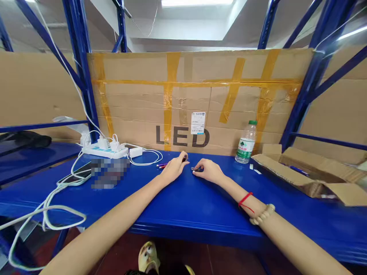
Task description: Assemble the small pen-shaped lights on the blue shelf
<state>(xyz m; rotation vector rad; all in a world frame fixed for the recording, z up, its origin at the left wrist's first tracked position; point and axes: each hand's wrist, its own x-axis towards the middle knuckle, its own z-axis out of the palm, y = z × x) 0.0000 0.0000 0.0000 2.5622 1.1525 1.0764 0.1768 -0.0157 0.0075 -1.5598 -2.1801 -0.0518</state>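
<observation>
Near the middle of the blue tabletop (172,194), my left hand (174,167) has its thumb and fingers pinched together. A small dark bit shows at its fingertips, too hidden to name. A purple pen-like barrel (161,166) sticks out from behind that hand; whether the hand grips it I cannot tell. My right hand (211,170) is closed in a pinch just above the table, a short gap to the right. Between its thumb and fingers is a short dark piece with a shiny metal end (196,169), partly covered by the fingers.
A water bottle (246,143) stands at the back right, beside an open cardboard box (304,187) with a blue pen (299,170) in it. White cables, a power strip (106,151) and a phone (77,173) occupy the left. A large cardboard panel (137,110) closes off the back.
</observation>
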